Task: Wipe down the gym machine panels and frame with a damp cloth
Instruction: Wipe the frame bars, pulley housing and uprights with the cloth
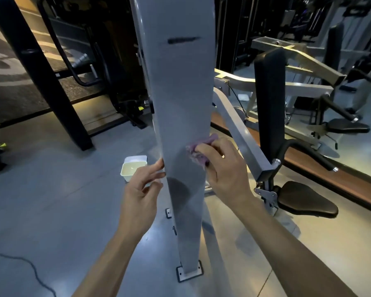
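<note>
A tall grey machine panel (180,103) rises through the middle of the view from a bolted foot plate on the floor. It bears a dark smudge near its top. My right hand (225,172) holds a bunched purple cloth (198,153) and presses it against the panel's right side at mid height. My left hand (141,189) has straight fingers whose tips touch the panel's left edge just below that height. A darker patch shows on the panel under both hands.
A white tub of pale liquid (133,168) stands on the grey floor left of the panel. To the right, a grey frame arm (242,136) slopes down to a black seat (306,200) and upright back pad (270,99). Black machine legs (51,82) stand behind, left.
</note>
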Tool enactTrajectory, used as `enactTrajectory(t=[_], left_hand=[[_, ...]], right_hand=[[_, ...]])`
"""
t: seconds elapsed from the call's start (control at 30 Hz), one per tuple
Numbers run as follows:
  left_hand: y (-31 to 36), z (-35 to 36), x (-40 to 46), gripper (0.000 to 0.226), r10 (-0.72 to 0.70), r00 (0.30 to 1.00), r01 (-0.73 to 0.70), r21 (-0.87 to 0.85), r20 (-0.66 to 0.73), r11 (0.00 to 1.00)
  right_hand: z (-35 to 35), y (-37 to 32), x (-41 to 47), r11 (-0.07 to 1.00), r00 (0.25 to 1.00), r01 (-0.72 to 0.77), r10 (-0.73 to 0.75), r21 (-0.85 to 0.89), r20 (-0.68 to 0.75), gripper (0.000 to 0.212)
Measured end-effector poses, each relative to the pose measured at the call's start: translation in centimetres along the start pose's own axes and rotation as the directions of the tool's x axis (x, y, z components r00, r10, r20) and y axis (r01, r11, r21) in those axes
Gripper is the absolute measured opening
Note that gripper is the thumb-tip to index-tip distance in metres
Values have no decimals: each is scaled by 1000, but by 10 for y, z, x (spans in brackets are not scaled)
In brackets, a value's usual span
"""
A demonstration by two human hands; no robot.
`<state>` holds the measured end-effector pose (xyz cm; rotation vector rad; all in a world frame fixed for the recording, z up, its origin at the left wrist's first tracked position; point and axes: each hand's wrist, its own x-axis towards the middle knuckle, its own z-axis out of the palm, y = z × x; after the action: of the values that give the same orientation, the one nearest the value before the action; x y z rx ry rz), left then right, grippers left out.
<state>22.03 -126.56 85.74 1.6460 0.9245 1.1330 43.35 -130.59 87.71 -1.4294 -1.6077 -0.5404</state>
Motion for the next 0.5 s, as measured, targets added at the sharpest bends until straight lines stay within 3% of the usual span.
enactTrajectory(t=[0.07, 0.17, 0.23, 0.3, 0.43, 0.5], left_hand=[[-5, -3, 0, 62, 35, 999, -36, 15, 29, 999], [-9, -8, 0, 71, 71, 994, -74, 25, 82, 997], [-10, -11, -1, 75, 86, 988, -90, 25, 126, 996], [-15, -14, -1, 76, 117, 982, -122, 20, 147, 992], [-32, -17, 1, 63, 198, 966, -201, 4, 169, 980], [-39, -19, -1, 59, 220, 956, -225, 4, 196, 974]], right_hand=[[13, 2, -29, 999, 997, -40, 42, -24, 62, 26], [32, 2, -88, 989, 944, -126, 143, -75, 297, 24], [31, 0, -96, 984, 913, -126, 164, -124, 373, 28], [23, -5, -80, 983, 935, -134, 168, -129, 313, 29], [13, -14, -47, 965, 966, -244, 251, -100, 59, 31], [23, -18, -58, 963, 965, -258, 260, -74, 23, 29]])
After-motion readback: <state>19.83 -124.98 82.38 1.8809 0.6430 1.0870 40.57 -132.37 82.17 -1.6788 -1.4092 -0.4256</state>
